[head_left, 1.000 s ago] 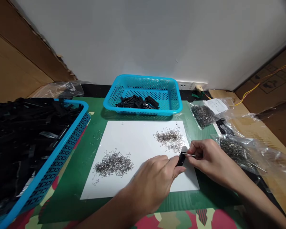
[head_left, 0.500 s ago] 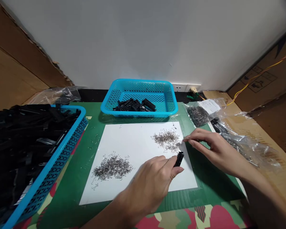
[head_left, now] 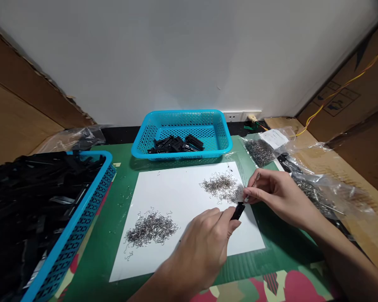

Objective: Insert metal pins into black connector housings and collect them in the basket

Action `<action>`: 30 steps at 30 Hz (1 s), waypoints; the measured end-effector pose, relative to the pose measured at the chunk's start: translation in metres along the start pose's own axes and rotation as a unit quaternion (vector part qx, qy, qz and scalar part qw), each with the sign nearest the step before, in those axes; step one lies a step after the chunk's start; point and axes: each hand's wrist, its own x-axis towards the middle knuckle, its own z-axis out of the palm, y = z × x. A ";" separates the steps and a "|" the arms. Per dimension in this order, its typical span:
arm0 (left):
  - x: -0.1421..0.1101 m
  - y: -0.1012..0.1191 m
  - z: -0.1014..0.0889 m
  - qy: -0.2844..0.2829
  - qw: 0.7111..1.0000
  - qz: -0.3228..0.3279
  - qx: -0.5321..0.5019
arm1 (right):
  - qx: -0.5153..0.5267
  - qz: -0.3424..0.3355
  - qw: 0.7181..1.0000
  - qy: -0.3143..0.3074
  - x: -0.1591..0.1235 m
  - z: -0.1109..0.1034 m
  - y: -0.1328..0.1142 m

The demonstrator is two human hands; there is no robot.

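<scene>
Closest to me, a camouflage-patterned cloth (head_left: 233, 292) shows along the edge of the green mat (head_left: 94, 251). My left hand (head_left: 201, 245) reaches over the white sheet (head_left: 173, 184), thumb and fingers clamped on a small black plastic part (head_left: 238, 211), whose far end sticks out past my fingertips. My right hand (head_left: 272, 193) is just beside it, fingertips pinched together on a thin metal tool (head_left: 256, 179); its lower end is close to the far end of the part, but I can't tell whether they touch.

On the sheet, a pile of bent wire pieces (head_left: 151, 228) lies to the left of my left hand, and a browner wire pile (head_left: 222, 186) lies farther up, near my right fingertips. At my left stands a large blue basket (head_left: 82, 228), heaped with black parts (head_left: 34, 188). To the right, beyond my right wrist, lies a clear bag of metal pieces (head_left: 311, 193), and farther off a labelled bag (head_left: 261, 151).

Beyond the sheet sits a smaller blue basket (head_left: 208, 130) with black pieces (head_left: 176, 144) inside. Behind it, a plug (head_left: 251, 118) is at the wall socket (head_left: 234, 117), low on the pale wall (head_left: 182, 54).
</scene>
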 end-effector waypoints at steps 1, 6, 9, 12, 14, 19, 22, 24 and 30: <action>0.000 0.000 0.000 0.000 1.000 -0.001 -0.001 | -0.021 -0.003 1.000 0.000 -0.001 -0.001 -0.001; 0.001 0.002 -0.002 -0.004 1.000 0.000 -0.002 | -0.057 -0.004 0.998 -0.008 -0.002 -0.001 -0.005; 0.001 0.003 -0.002 0.002 1.000 0.011 0.007 | -0.063 -0.013 0.998 -0.003 -0.002 0.000 -0.008; 0.001 0.002 -0.001 0.008 1.000 0.019 0.013 | -0.072 -0.019 0.997 0.001 -0.002 0.001 -0.010; 0.001 0.001 -0.001 0.008 1.000 0.021 0.014 | -0.080 -0.021 0.997 -0.001 -0.003 0.001 -0.011; 0.002 0.000 0.000 0.003 1.000 0.008 -0.008 | -0.124 -0.042 0.991 0.005 -0.004 0.005 -0.012; 0.002 0.001 -0.003 0.002 1.000 -0.006 -0.031 | -0.136 -0.063 0.989 0.016 -0.005 0.007 -0.012; 0.001 0.000 -0.005 0.015 0.998 -0.006 -0.064 | -0.120 -0.077 0.989 0.039 -0.004 0.008 -0.011; -0.005 -0.005 -0.007 0.166 0.964 -0.075 -0.193 | -0.160 -0.095 0.978 0.091 0.000 0.003 -0.010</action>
